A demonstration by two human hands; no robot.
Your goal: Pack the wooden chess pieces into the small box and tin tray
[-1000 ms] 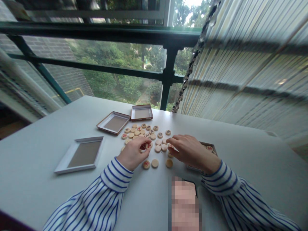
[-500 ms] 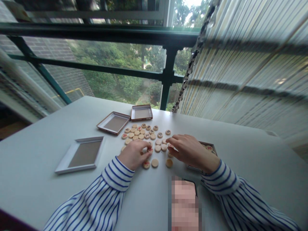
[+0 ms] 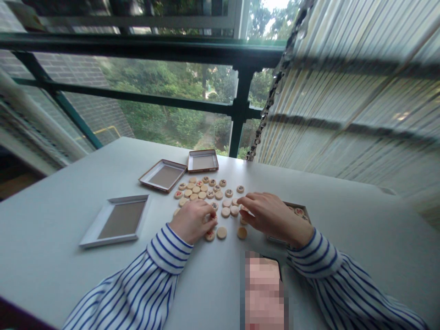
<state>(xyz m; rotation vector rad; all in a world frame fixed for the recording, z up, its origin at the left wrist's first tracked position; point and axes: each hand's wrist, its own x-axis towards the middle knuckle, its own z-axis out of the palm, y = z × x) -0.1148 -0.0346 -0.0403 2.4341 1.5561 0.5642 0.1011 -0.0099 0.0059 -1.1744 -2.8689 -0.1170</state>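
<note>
Many round wooden Chinese chess pieces lie spread on the white table, some with red or black characters, others blank side up. My left hand is closed in a pinch on a red-marked chess piece at the near side of the spread. Just below its fingertips lie another red-marked piece and a blank one. My right hand reaches over the right side of the spread, its thumb and fingers closed around a chess piece, mostly hidden. A plain piece sits below this hand.
A box holding pieces stands partly under my right forearm. Three shallow trays or lids stand to the left and back: a white one, a brown-edged one and a smaller one. A phone lies in front.
My left fingers have shifted slightly towards me and tilted the red-marked piece, uncovering a black-marked piece behind it. My right hand has hardly moved.
</note>
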